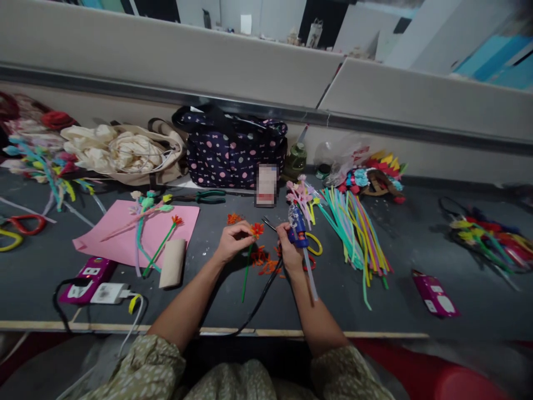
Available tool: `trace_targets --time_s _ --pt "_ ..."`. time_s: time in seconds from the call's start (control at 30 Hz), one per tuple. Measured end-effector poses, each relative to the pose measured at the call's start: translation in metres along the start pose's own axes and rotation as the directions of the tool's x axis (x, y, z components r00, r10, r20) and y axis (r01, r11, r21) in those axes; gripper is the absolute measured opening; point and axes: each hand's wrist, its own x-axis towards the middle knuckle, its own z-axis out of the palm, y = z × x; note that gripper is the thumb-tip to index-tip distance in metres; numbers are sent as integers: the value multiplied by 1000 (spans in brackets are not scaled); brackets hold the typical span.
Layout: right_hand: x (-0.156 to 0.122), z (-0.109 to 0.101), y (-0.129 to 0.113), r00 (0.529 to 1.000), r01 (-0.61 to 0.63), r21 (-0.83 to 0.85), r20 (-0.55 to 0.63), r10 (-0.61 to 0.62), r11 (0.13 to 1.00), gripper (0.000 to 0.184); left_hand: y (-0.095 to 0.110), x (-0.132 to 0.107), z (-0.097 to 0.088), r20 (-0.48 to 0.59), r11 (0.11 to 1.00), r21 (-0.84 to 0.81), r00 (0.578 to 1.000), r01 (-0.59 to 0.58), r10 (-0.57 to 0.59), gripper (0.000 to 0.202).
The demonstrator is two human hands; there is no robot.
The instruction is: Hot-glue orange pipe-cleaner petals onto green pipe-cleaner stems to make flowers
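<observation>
My left hand (235,242) pinches an orange fuzzy flower (257,230) whose green stem (246,278) hangs down toward the table. Close by on the right, my right hand (289,247) is wrapped round a blue glue gun (297,226). A clear glue stick (310,273) sticks out of its back over my forearm, and a black cord (261,300) trails from it. Metal blade tips (270,224) show left of that hand; yellow and red handle loops (315,244) show on its other side. Loose orange petal pieces (264,262) lie between and below my hands, with more orange pieces (234,218) behind.
Pink paper (120,222) on the left bears fuzzy-stem flowers and a cardboard roll (172,264). Green-handled pliers (210,196) lie before a polka-dot bag (233,150). Coloured pipe cleaners (353,233) spread at right. Purple power sockets (436,294) sit near the front edge.
</observation>
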Motion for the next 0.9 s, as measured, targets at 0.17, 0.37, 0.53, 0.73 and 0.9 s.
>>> trace_targets --time_s 0.17,0.37,0.53,0.73,0.9 --pt "0 0 4 995 -96 85 10 95 992 36 2 0 1 -37 999 -17 999 39 -39 21" --pt "0 2 15 994 -106 28 38 105 994 37 -2 0 5 -126 971 -98 965 220 -231 32" --pt "2 5 22 989 -149 58 24 147 987 41 -8 2 8 -137 928 -182 926 325 -351 39" --pt "-1 11 25 986 -155 74 74 150 985 38 -8 3 11 -187 911 -231 903 341 -386 43" --pt "-8 14 25 983 -137 32 124 132 990 34 -8 3 11 -210 940 -141 919 310 -335 43"
